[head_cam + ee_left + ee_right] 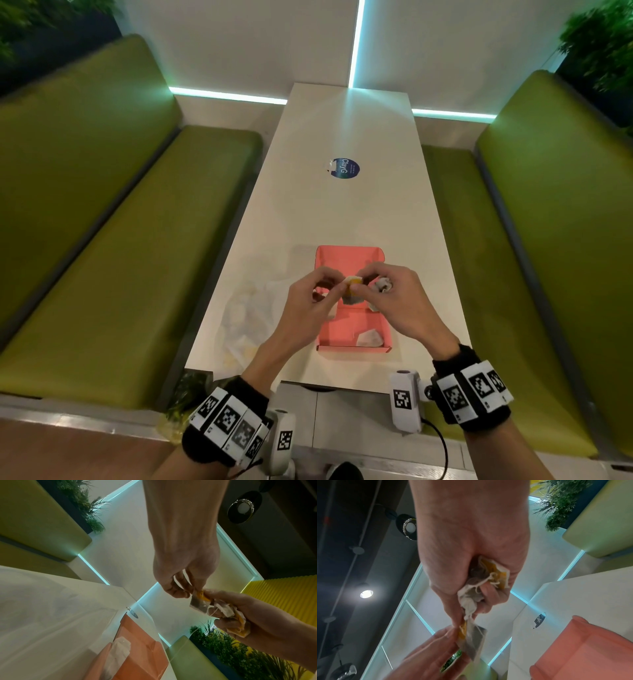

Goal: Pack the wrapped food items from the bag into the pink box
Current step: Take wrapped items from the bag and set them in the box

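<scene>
The pink box [342, 325] lies open on the white table [342, 212], its lid flat behind it. One white wrapped item [369, 338] rests in its near right corner. Above the box both hands meet. My right hand [371, 291] grips a small bundle of wrapped items [486, 577], white paper with yellow patches. My left hand [337, 287] pinches the top of one grey and yellow packet [199, 600] that hangs from that bundle. The same packet [475, 639] shows between both hands in the right wrist view. The clear plastic bag [246, 315] lies crumpled left of the box.
A round dark sticker [344, 168] sits mid-table beyond the box. Green padded benches [137, 246] run along both sides of the narrow table. A white wall with lit strips closes the far end.
</scene>
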`<move>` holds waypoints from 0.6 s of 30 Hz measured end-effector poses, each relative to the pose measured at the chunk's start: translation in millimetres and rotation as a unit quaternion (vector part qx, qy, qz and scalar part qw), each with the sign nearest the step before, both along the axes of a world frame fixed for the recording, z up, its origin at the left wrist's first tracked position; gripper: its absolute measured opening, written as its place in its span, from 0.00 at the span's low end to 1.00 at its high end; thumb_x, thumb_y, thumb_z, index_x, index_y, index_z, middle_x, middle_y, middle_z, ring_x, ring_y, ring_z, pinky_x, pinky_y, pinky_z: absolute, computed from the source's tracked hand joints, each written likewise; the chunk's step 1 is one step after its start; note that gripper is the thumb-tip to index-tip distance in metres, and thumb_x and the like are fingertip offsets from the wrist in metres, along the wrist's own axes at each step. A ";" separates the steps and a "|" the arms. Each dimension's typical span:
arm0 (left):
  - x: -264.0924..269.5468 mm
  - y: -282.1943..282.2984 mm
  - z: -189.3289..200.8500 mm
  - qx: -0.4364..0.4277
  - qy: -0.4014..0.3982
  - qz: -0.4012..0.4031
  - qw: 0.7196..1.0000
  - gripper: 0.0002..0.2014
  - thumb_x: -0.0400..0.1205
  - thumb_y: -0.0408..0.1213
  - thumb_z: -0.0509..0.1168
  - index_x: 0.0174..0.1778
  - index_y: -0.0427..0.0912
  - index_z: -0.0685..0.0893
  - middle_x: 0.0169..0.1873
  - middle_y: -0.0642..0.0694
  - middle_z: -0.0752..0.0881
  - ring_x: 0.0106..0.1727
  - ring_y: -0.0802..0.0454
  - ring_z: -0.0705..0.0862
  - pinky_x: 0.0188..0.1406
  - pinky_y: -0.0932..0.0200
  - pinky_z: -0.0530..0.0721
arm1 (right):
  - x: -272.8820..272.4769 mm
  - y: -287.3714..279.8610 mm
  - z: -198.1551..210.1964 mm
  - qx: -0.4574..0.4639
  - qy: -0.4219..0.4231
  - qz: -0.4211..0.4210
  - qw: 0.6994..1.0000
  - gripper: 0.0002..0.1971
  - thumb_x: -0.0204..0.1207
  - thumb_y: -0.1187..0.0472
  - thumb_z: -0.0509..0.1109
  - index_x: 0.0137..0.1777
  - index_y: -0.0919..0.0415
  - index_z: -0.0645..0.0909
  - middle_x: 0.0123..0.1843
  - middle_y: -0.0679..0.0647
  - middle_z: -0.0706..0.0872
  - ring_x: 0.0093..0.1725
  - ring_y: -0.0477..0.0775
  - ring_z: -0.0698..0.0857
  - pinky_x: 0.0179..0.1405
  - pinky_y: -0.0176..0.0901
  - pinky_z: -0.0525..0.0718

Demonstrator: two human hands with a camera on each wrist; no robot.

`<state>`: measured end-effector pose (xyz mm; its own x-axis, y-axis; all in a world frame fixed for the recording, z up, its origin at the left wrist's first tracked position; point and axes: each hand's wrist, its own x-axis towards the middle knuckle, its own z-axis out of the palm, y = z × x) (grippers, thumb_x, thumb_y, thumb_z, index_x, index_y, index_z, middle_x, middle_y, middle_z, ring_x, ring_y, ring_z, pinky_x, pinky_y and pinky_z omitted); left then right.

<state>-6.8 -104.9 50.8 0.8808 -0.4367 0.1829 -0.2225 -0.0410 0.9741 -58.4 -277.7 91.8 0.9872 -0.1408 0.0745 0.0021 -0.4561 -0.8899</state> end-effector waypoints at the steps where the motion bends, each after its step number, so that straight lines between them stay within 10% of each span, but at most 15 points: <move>1: 0.3 0.1 -0.6 0.010 -0.004 -0.006 1.000 0.02 0.84 0.34 0.69 0.47 0.42 0.85 0.38 0.50 0.88 0.43 0.50 0.86 0.36 0.63 0.76 | 0.1 -1.9 -0.7 -0.026 0.001 0.005 1.000 0.06 0.73 0.58 0.79 0.46 0.46 0.87 0.42 0.43 0.89 0.46 0.44 0.87 0.49 0.44 0.83; 11: -4.8 10.1 -52.9 0.141 -0.017 -0.028 0.989 0.02 0.86 0.39 0.67 0.53 0.46 0.81 0.44 0.53 0.86 0.44 0.60 0.84 0.41 0.71 0.78 | 13.1 -7.1 -45.8 -0.177 0.118 0.123 0.969 0.06 0.77 0.47 0.72 0.44 0.47 0.86 0.41 0.40 0.89 0.45 0.41 0.85 0.48 0.52 0.85; 18: -18.9 22.3 -105.0 0.346 -0.130 -0.009 0.929 0.06 0.87 0.42 0.61 0.56 0.48 0.80 0.53 0.53 0.81 0.54 0.53 0.76 0.46 0.53 0.83 | 26.1 3.6 -101.1 -0.208 0.169 0.162 0.950 0.01 0.78 0.57 0.73 0.47 0.49 0.84 0.41 0.37 0.83 0.45 0.47 0.83 0.51 0.52 0.83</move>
